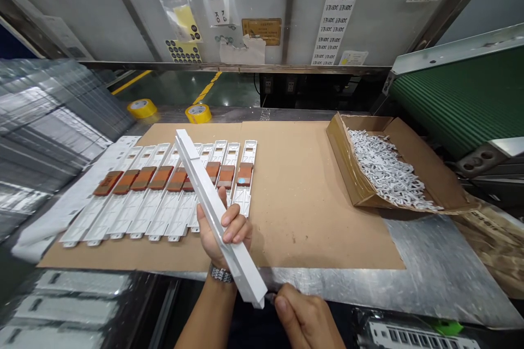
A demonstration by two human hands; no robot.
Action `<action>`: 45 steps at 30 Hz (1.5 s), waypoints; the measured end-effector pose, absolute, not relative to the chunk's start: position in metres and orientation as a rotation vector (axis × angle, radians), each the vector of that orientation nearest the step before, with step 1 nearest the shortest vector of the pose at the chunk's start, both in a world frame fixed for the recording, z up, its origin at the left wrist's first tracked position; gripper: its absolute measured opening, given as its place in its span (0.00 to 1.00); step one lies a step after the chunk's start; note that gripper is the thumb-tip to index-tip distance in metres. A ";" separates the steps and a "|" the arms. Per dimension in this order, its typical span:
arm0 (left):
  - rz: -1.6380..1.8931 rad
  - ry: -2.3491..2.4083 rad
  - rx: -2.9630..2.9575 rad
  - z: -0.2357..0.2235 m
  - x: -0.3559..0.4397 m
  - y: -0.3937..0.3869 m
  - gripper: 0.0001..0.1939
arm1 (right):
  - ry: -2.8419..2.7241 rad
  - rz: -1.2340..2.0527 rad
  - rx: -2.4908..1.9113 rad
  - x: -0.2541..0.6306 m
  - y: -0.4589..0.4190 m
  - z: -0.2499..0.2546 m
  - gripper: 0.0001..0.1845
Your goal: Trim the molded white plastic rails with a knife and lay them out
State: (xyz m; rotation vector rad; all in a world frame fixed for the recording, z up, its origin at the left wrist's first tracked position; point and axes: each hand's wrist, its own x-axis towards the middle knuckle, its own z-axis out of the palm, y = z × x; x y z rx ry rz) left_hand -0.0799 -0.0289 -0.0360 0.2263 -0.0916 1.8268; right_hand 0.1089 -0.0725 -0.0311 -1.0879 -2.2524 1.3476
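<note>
Left hand (221, 229) clasps a white bar (208, 207); slackening could drop it on the trays (139, 218). Right hand's (305, 320) grip is unclear.

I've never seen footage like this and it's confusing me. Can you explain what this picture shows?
This view comes from a camera worn on a person's head, looking forward and down at their own bare hands. The left hand grips a long white plastic bar, and the right hand is beside the bar's lower end. Ahead, a cardboard sheet carries a row of white strips with orange-brown pads. To the right, a cardboard box holds a heap of small white pieces.
</note>
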 end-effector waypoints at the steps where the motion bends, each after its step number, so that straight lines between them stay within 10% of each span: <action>1: 1.823 -0.098 0.228 -0.036 -0.080 -0.029 0.26 | -2.249 1.351 -1.087 0.109 -0.072 -0.031 0.20; 45: 1.892 0.592 0.042 -0.022 -0.075 -0.025 0.29 | -2.057 1.532 -0.942 0.131 -0.063 -0.034 0.24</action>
